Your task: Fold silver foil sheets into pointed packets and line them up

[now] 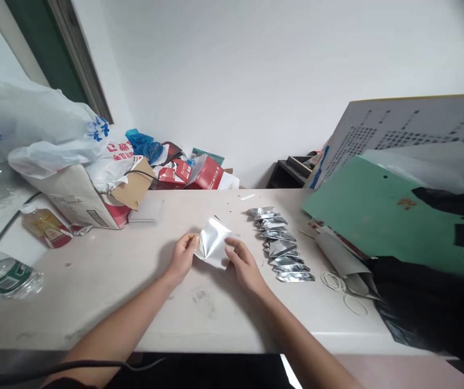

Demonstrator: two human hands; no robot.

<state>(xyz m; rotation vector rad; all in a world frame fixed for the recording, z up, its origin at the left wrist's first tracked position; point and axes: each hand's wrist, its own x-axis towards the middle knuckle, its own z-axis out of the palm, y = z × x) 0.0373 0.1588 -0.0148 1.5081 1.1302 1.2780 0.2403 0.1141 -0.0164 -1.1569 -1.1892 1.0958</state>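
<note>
Surface: pale tabletop [106, 270] against a white wall, scuffed and marked where I'm looking down.
Left hand: my left hand [182, 258] pinches the left edge of a silver foil pouch [213, 246], fingers closed on it.
Right hand: my right hand [245, 265] grips the pouch's lower right corner — thumb on top, fingers curled under.
Pouch: held between both hands just above the table's middle, slightly crumpled and tilted.
Beside it: a row of similar foil pouches [280, 246] overlapping in a line, just right of my right hand.
Right side: a green board [378, 216] leaning over black fabric [430, 308]; 2 loops of rubber bands [339, 289] near the row's end.
Left side: a cardboard box [78, 197] under a white plastic bag [45, 135] — a plastic bottle [2, 273] lies at the edge.
</note>
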